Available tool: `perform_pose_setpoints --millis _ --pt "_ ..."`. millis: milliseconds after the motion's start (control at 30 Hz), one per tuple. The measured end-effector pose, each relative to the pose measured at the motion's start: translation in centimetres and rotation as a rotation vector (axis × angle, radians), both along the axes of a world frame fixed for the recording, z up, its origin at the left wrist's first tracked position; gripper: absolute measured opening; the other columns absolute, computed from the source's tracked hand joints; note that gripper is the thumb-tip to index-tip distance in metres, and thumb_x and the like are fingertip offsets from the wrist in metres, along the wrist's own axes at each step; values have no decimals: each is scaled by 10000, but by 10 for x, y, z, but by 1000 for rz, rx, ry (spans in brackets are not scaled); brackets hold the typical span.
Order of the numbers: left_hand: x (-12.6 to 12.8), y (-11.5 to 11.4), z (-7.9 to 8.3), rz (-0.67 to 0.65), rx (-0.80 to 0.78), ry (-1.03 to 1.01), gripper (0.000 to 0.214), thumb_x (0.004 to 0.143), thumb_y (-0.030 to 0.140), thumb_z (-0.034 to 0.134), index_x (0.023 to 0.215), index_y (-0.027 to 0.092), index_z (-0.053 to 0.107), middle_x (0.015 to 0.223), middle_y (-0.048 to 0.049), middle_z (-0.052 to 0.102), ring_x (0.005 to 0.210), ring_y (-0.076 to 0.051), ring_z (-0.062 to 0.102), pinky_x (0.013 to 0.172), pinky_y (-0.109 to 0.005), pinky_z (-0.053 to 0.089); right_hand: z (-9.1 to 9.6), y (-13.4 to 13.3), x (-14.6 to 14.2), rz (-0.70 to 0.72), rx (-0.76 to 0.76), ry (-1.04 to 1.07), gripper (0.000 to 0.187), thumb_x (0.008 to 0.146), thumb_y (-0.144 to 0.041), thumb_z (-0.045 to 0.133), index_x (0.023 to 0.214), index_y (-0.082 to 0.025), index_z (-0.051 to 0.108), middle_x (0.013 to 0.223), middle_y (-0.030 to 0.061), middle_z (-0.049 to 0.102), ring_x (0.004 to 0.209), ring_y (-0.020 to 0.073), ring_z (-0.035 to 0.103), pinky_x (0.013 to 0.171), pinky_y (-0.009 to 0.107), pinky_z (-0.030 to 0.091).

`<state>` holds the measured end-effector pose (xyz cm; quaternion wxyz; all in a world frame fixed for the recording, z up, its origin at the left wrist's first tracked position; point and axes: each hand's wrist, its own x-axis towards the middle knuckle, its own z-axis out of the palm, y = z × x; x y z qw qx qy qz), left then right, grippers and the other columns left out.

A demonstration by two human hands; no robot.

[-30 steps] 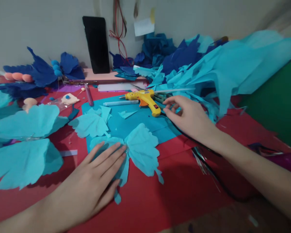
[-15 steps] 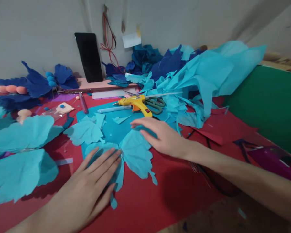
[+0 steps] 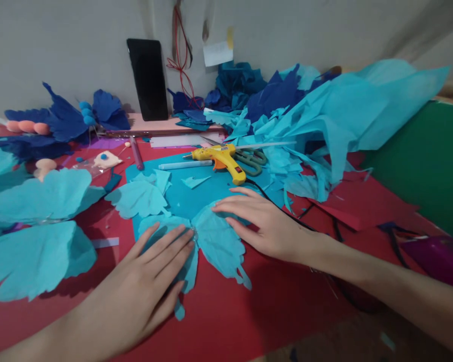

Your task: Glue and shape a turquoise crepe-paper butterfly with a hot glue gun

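Observation:
A light blue crepe-paper wing shape (image 3: 215, 241) lies on the red table cover (image 3: 249, 311), partly over a darker blue sheet (image 3: 196, 196). My left hand (image 3: 147, 291) rests flat on its left lobe, fingers stretched together toward the pinched middle. My right hand (image 3: 260, 221) lies flat on the right lobe's upper edge, fingers stretched out and pointing left. Neither hand holds anything. Just beyond my right hand, a yellow glue gun (image 3: 222, 158) lies with its black cord trailing right.
Green-handled scissors (image 3: 252, 158) and a white glue stick (image 3: 184, 164) lie by the glue gun. Light blue paper wings (image 3: 38, 226) fill the left side. A heap of blue crepe paper (image 3: 324, 110) sits at the back right. A black phone (image 3: 148, 78) leans on the wall. Green board (image 3: 426, 161) lies at right.
My right hand came away from beside the glue gun, moved down and left, and now lies flat on the wing's right lobe. My left hand stayed pressed on the left lobe.

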<state>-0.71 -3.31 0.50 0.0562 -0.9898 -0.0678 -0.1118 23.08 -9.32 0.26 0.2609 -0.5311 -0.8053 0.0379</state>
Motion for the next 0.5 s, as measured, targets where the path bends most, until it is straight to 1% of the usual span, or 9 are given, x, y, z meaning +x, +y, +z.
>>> perform_pose_setpoints --millis 67,100,167,200,267,367,433,500 --pt "-1 0 -1 5 6 6 416 864 192 395 1270 120 444 1350 -60 451 1266 -202 391 1121 -374 139 3 -1 0 -49 25 10 233 851 -201 388 980 -175 580 978 38 664 928 139 601 942 359 416" --pt "-1 0 -1 7 11 7 419 867 196 394 1277 121 436 1355 -60 444 1267 -202 390 1120 -374 141 5 0 1 -100 40 20 235 851 -205 384 973 -169 582 967 48 663 922 146 600 904 346 434" --pt "-2 0 -1 6 24 11 424 872 198 390 1288 124 421 1363 -58 434 1266 -201 392 1117 -376 153 12 5 6 -266 49 37 240 846 -212 378 963 -159 581 952 78 655 906 168 594 818 335 455" --pt "-1 0 -1 6 29 11 423 873 197 385 1287 122 421 1363 -60 434 1262 -203 397 1115 -380 162 16 10 9 -379 38 41 239 839 -209 377 955 -162 580 943 85 648 885 175 592 787 334 454" --pt "-1 -1 0 3 39 5 416 872 193 381 1277 113 435 1358 -70 438 1252 -214 411 1108 -386 180 23 24 18 -583 -56 1 213 799 -211 430 946 -165 578 957 93 629 869 199 579 781 354 435" --pt "0 -3 0 32 47 -49 391 875 193 377 1238 94 480 1333 -85 468 1231 -227 436 1101 -372 197 24 50 31 -647 -138 -7 212 783 -252 479 926 -131 578 898 121 613 820 229 571 721 365 430" --pt "1 -5 1 91 39 -108 368 889 211 349 1187 95 534 1291 -79 516 1208 -224 462 1093 -359 222 20 65 37 -651 -229 1 220 793 -317 495 865 -131 587 790 100 611 732 208 572 670 346 440" --pt "0 -5 2 138 28 -149 377 901 224 314 1135 97 580 1244 -77 560 1175 -226 494 1080 -359 254 14 77 41 -649 -300 11 237 799 -365 511 820 -142 589 766 79 603 700 172 564 660 321 454"
